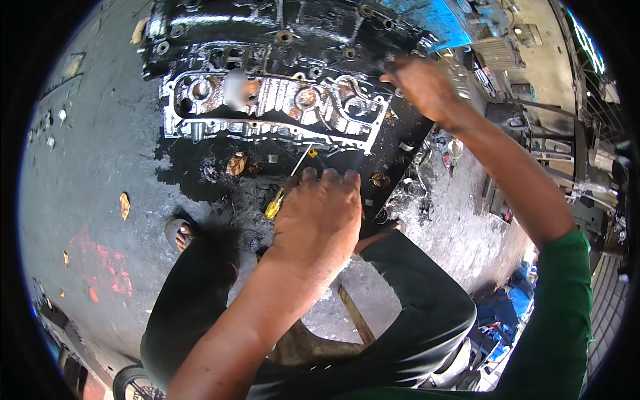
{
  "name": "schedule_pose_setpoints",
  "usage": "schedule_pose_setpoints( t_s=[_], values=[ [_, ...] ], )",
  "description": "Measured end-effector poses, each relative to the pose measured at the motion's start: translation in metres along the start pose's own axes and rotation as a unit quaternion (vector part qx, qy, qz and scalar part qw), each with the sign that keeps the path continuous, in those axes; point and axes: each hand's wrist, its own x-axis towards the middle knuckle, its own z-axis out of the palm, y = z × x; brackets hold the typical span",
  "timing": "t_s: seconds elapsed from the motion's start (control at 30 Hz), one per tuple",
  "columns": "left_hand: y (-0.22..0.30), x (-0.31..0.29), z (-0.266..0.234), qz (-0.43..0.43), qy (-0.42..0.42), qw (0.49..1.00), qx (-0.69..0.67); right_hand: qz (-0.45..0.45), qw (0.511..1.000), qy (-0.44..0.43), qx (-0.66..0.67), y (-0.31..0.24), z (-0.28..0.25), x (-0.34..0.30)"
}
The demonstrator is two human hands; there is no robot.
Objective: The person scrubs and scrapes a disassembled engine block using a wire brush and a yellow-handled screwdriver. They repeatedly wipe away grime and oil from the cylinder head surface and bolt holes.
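Note:
A silvery cylinder head or valve cover [277,100], wet and oily, lies lengthwise in front of me. My left hand [319,207] is short of its near edge, back up, fingers curled under; whatever they hold is hidden. Beside its little-finger side is a screwdriver with a yellow handle [273,203], its thin shaft pointing toward the casting. My right hand [427,87] is beyond the casting's right end, fingers bent and slightly blurred, their contents too unclear to name. Behind the casting sits a large black oily metal part [227,30] with round bolt bosses.
Dark oily liquid surrounds the casting on the grey floor [100,160]. Dry leaves [237,163] and small bits lie about. A blue panel [433,20] is at the far right, near metal parts [500,53]. Blue cloth or plastic [510,307] lies at right.

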Motion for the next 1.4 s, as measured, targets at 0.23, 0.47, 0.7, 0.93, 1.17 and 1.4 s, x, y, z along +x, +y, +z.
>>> schedule_pose_setpoints(
  t_s=[0.23,0.47,0.7,0.93,1.17,1.4],
  values=[
    [0.000,0.001,-0.002,0.006,0.003,1.000,0.015,-0.119,0.971,0.057,-0.202,0.007,0.022,0.006],
    [-0.011,-0.004,-0.012,-0.029,-0.034,0.999,-0.002,-0.188,0.962,0.134,-0.147,-0.015,0.032,0.018],
    [-0.024,-0.013,-0.016,-0.060,0.003,0.998,0.029,-0.101,0.982,0.070,-0.145,-0.015,0.042,0.017],
    [-0.023,-0.014,-0.015,-0.050,-0.019,0.999,-0.003,-0.122,0.969,0.211,-0.046,-0.005,0.054,0.018],
    [-0.015,-0.011,-0.013,-0.015,0.015,1.000,0.006,-0.124,0.972,0.186,-0.066,-0.012,0.050,0.020],
    [-0.023,-0.013,-0.011,-0.006,0.051,0.998,0.029,-0.118,0.971,0.180,-0.099,-0.026,0.054,0.023]
  ],
)
